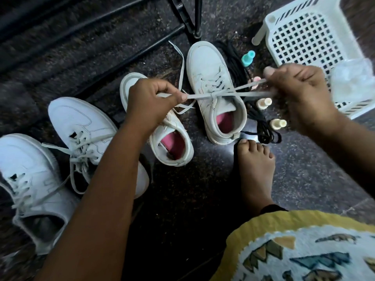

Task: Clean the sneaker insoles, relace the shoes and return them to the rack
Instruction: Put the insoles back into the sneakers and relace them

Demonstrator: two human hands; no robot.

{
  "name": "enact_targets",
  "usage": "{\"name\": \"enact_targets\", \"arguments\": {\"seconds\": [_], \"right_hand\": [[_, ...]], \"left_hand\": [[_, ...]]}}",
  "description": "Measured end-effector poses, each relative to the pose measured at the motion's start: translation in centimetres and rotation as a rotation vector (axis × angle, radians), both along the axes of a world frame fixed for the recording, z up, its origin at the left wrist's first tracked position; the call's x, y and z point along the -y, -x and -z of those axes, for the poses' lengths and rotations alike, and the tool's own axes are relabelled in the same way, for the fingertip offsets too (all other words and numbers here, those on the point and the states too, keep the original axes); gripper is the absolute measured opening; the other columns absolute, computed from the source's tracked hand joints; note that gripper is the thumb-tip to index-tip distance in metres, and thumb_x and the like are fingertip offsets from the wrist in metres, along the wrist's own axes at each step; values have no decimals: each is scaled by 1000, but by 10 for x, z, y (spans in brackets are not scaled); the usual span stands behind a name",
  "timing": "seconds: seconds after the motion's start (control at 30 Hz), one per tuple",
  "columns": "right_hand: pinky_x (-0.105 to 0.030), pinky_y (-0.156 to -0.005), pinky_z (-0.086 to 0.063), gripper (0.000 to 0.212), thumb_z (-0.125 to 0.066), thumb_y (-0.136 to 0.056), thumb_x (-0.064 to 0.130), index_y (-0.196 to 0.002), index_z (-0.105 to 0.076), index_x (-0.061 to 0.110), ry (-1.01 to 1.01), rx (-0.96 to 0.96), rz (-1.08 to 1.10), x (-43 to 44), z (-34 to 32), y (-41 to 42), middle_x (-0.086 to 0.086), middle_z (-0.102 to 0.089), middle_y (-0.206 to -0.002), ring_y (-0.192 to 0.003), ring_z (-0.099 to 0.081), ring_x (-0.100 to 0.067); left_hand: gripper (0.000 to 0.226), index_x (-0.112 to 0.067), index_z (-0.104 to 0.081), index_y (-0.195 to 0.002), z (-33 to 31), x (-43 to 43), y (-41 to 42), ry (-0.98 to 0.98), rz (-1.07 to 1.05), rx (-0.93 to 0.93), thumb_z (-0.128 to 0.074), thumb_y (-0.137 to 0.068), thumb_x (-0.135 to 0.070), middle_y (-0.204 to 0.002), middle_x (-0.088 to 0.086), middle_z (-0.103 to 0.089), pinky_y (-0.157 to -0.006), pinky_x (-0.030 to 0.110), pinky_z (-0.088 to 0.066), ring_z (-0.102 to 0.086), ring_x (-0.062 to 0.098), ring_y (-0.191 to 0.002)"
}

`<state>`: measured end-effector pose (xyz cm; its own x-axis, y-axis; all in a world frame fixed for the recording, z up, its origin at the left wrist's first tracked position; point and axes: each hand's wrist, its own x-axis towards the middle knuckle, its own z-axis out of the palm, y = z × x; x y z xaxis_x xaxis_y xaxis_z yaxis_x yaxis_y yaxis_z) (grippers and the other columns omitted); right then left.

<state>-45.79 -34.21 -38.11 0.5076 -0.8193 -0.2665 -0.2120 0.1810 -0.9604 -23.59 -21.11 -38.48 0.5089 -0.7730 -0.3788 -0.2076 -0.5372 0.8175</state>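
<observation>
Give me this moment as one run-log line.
step: tying lace on sneaker | left grip: pinches lace | right grip: holds lace strands | lace: taut between hands

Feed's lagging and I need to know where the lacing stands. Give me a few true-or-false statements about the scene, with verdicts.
1. The left hand and the right hand each hold an end of the flat grey-white lace of the small white high-top sneaker with a pink insole. True.
2. The white plastic lattice basket stands at the left of the view. False: it is at the upper right.
3. The bundle of black laces lies inside that basket. False: it lies on the dark floor beside the sneaker.
4. The second small white sneaker also shows a pink insole. True.
5. The larger white low-top sneaker by the left arm has no lace. False: a lace is threaded through it.
</observation>
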Motion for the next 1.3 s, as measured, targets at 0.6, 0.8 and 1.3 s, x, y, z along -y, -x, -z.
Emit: {"name": "enact_targets", "arguments": {"seconds": [0.6, 0.8, 1.3], "right_hand": [[-42, -72, -44, 31, -57, -86, 13, -115, -49, 8, 799, -1324, -288, -119, 113, 43, -12, -61, -103, -92, -56, -34], [-43, -81, -46, 36, -48, -89, 17, -123, -52, 7, 710, -1091, -407, -46, 60, 4, -15, -63, -110, -97, -57, -36], [-2, -63, -38, 10, -64, -84, 2, -85, -72, 8, 608, -523, -524, 23, 26, -36, 8, -64, -76, -61, -55, 11]], "left_hand": [[8, -22, -65, -72, 10, -4, 17, -318, 52, 558, -68, -72, -30, -84, 0, -62, -74, 32, -37, -57, 29, -92], [38, -31, -55, -117, 17, 11, 37, -270, 290, 683, -60, -80, -28, -125, -9, -53, -85, 38, -19, -36, 19, -122], [9, -26, -66, -77, 27, 14, 48, -69, 184, 745, -61, -84, -30, -80, -14, -64, -86, 37, -11, -44, 14, -102]]}}
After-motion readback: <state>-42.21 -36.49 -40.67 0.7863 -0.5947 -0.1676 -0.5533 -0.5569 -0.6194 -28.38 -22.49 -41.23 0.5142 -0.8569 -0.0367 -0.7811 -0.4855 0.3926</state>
